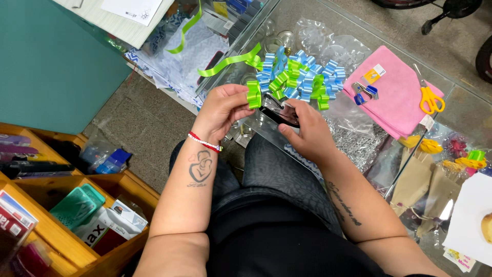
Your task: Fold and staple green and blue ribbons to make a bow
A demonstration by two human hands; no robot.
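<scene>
Head view: the left hand [221, 110] pinches a folded green ribbon loop [253, 95], its grip clamped on it. The right hand [306, 134] closes its grip on a black stapler [279, 114] just beside the loop. Above both, a blue-and-green looped ribbon bow [300, 79] lies over the glass bench [461, 105], near yellow-handled scissors [430, 97] on a pink cloth [397, 97].

Crate boxes [110, 225]: white and red cartons, lower left.
Tag [374, 75]: yellow-white, perhaps a price label, on pink cloth [394, 102].
</scene>
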